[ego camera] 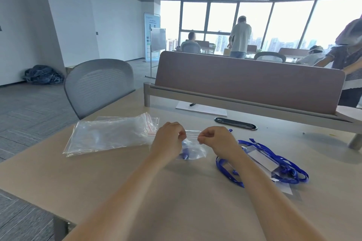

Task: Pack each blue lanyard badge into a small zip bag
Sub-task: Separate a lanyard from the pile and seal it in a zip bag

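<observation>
Zip bag with blue badge, top pinched between left hand, right hand

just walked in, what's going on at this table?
A person holds a small zip bag at the table, left hand and right hand each pinching its red zip strip, apparently sealing it. A blue lanyard is already inside. A tangled pile of blue lanyard badges lies to the right, a stack of empty zip bags to the left.
</observation>
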